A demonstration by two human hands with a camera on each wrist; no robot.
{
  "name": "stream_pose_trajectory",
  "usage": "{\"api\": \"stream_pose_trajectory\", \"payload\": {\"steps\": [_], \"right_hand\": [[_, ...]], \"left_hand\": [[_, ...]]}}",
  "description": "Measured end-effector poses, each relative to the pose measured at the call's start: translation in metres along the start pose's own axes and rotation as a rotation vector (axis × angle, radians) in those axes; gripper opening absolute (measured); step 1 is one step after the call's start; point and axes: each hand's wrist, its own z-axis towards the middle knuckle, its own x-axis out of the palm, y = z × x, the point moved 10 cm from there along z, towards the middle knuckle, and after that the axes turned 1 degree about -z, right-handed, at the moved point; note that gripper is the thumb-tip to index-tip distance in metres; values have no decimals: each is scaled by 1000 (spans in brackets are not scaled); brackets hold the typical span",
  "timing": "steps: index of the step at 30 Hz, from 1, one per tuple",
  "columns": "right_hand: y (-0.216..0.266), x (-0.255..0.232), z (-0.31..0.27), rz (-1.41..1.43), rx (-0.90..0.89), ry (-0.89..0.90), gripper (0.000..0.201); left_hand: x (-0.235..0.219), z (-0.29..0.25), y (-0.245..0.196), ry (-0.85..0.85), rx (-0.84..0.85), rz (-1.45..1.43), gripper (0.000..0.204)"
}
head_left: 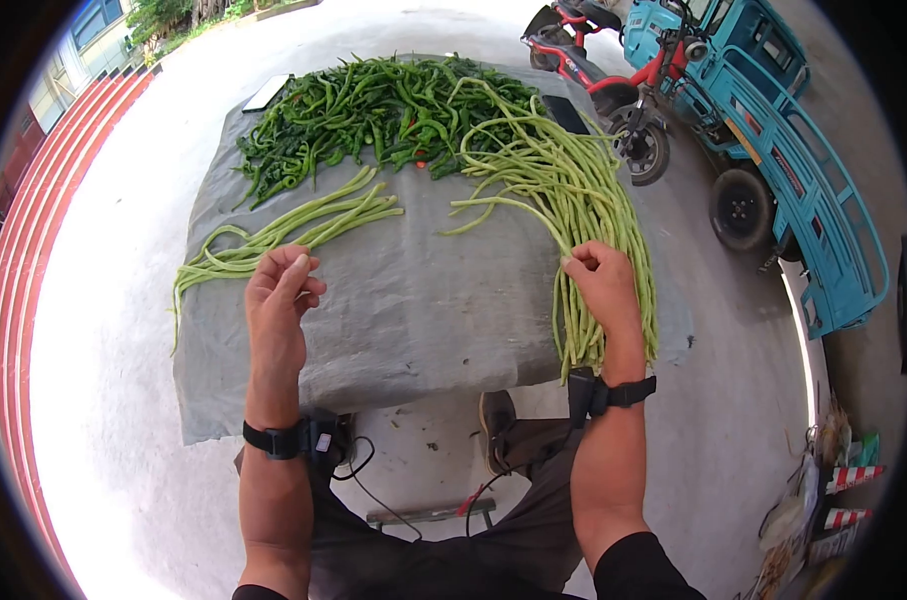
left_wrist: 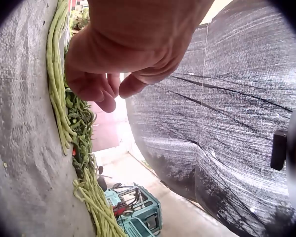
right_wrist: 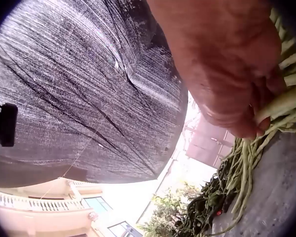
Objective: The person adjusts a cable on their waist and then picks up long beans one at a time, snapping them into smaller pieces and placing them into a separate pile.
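Observation:
My right hand [head_left: 606, 285] pinches a long green bean [head_left: 526, 207] between thumb and fingers, over the right side of a large pile of long beans [head_left: 594, 190]. In the right wrist view, that pinched bean [right_wrist: 283, 104] shows close to the fingertips. My left hand [head_left: 281, 290] hovers by the near edge of a smaller bunch of long beans [head_left: 304, 222], its fingers loosely curled. The left wrist view shows a gap between thumb and fingers [left_wrist: 91, 89] and nothing in it.
A heap of green peppers [head_left: 374, 115] covers the far side of the grey cloth [head_left: 414, 300]. A white flat object [head_left: 267, 92] and a dark one [head_left: 566, 114] flank it. Beyond on the right stand a red scooter [head_left: 614, 85] and a blue cargo tricycle [head_left: 804, 190].

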Motion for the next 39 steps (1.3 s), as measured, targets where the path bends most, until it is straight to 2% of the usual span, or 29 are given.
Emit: {"api": "stream_pose_trajectory", "payload": {"steps": [3, 6, 7, 10, 11, 16, 20, 23, 26, 29, 32, 35, 39], "right_hand": [[1, 6, 5, 220, -19, 57, 21], [1, -9, 10, 547, 17, -47, 18], [-1, -17, 10, 585, 77, -94, 19], [-13, -44, 12, 797, 88, -255, 22], [-17, -53, 12, 807, 83, -324, 24], [-36, -87, 9, 854, 41, -437, 25], [-36, -95, 8, 934, 6, -483, 26], [-38, -97, 9, 1125, 12, -535, 27], [-49, -104, 10, 1198, 17, -577, 26], [-65, -111, 6, 1040, 103, -619, 19], [-98, -111, 9, 696, 214, -494, 18], [-99, -109, 12, 268, 184, -359, 21], [-94, -107, 6, 19, 153, -249, 24]], "left_hand": [[2, 0, 1, 5, -6, 10, 15], [1, 0, 2, 16, -1, 10, 14], [1, 0, 2, 20, 3, 9, 14], [1, 0, 1, 18, 2, 11, 13], [1, 0, 1, 19, 3, 11, 13], [1, -2, -2, 19, 7, 12, 12], [2, -3, -2, 25, 12, 17, 12], [2, -3, -1, 32, 12, 20, 13], [3, -4, -1, 30, 11, 27, 13], [4, -5, -3, 24, 11, 34, 13], [4, -5, -3, 27, 12, 35, 14], [4, -4, -2, 34, 11, 44, 14], [7, -6, -2, 52, 7, 71, 14]]}}
